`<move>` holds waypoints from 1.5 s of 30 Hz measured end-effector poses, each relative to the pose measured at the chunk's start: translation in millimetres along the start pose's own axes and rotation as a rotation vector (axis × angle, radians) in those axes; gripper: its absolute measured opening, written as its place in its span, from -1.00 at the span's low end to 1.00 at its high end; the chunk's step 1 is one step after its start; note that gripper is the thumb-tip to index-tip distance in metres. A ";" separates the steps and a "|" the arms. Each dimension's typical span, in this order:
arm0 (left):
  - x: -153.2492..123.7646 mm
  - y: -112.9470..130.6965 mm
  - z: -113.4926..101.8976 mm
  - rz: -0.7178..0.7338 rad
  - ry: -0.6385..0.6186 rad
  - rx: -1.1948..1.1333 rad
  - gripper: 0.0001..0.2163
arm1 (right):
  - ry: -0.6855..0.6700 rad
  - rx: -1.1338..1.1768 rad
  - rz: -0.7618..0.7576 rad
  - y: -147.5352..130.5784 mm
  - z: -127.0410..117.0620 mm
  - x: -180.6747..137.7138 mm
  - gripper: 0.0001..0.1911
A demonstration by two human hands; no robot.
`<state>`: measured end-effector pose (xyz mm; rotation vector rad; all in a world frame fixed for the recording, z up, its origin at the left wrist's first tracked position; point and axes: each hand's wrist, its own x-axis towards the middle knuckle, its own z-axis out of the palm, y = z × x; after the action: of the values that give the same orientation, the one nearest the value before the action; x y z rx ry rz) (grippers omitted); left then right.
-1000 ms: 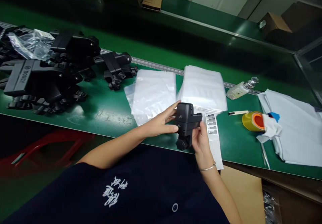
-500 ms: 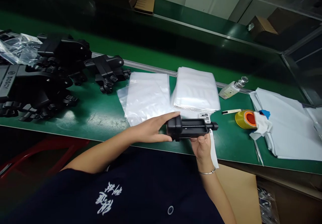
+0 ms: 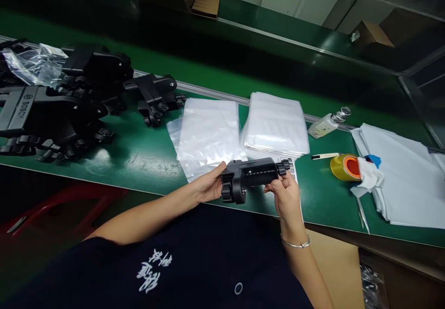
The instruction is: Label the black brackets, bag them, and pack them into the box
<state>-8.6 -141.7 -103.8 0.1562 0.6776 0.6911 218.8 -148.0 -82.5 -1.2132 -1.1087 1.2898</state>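
Note:
Between my hands, above the front edge of the green bench, is a black clamp bracket (image 3: pixel 259 172) with knobs at both ends and a screw along its slot. My left hand (image 3: pixel 210 185) is closed on its left end, with the fingers partly hidden behind it. At the right end my right hand (image 3: pixel 285 193) grips the bracket near the small knob. Just beyond it lie loose clear plastic bags (image 3: pixel 210 133) and a neat stack of such bags (image 3: pixel 276 123). A printed label sheet (image 3: pixel 292 167) shows partly behind my right hand.
Several black brackets (image 3: pixel 52 119) are piled at the left, with a clear bag of parts (image 3: pixel 34 63) on top. To the right are a pump bottle (image 3: pixel 328 122), a pen (image 3: pixel 327 155), a yellow tin (image 3: pixel 340 167), tweezers (image 3: pixel 362 216) and white sheets (image 3: pixel 406 179).
The bracket has been turned in my hands, so a large knob now shows at its lower left. My left hand has closed round its end, and the view has shifted slightly.

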 end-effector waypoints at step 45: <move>98.7 -61.9 81.9 0.389 -0.092 0.876 -0.67 | 0.196 -0.349 -0.007 26.0 -92.4 -16.1 -0.74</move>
<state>131.8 -119.8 -113.4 1.1427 0.8353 0.7096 308.8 -167.3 -114.0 -1.5558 -1.2235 0.9706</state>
